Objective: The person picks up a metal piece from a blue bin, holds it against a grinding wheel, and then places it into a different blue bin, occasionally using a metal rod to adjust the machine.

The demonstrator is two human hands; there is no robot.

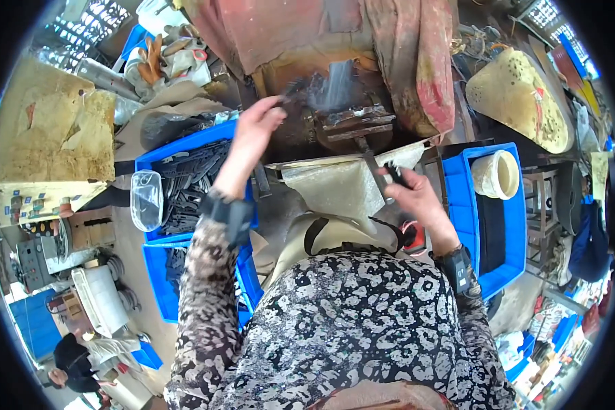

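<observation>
My left hand [260, 117] is closed on the near end of a dark, thin metal piece [292, 90], blurred at its tip. That piece points toward a grey, streaked patch that looks like a spinning wheel [339, 83], beneath a stained cloth cover. Right of centre, my right hand [418, 197] is closed round a small black piece [396, 172], whose kind I cannot make out. It sits beside a metal bar [369, 156] running down from a worn metal rest [357, 123] in front of the wheel.
At left, a blue crate [143, 164] holds many dark metal pieces, with a clear plastic tub [147, 201] on its edge and another blue crate [158, 290] below. A blue crate [466, 219] at right carries a white bucket [495, 174]. A person [75, 362] is at lower left.
</observation>
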